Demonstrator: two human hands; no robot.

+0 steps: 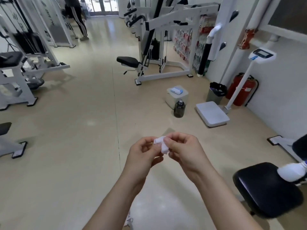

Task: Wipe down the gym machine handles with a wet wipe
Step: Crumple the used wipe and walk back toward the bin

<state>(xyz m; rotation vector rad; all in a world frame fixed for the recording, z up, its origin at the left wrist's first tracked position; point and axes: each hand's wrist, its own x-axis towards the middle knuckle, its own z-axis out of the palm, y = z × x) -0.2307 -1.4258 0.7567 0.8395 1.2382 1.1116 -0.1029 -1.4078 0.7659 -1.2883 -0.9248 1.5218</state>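
A small crumpled white wet wipe (162, 145) sits between my two hands in front of me, above the beige floor. My left hand (142, 151) pinches its left side and my right hand (184, 150) pinches its right side, fingers curled over it. A white gym machine (166, 25) with black handles (180, 23) and a black seat (127, 61) stands far ahead, well beyond my reach. A blue and white wipes pack (177, 90) lies on a white box (176, 99) on the floor ahead.
A dark water bottle (179, 109), a bin (216, 92), a white scale (212, 115) and a red fire extinguisher (240, 90) line the right wall. A black padded seat (267, 190) is at my lower right. White machines (18, 70) stand left. A person (76, 15) stands far back.
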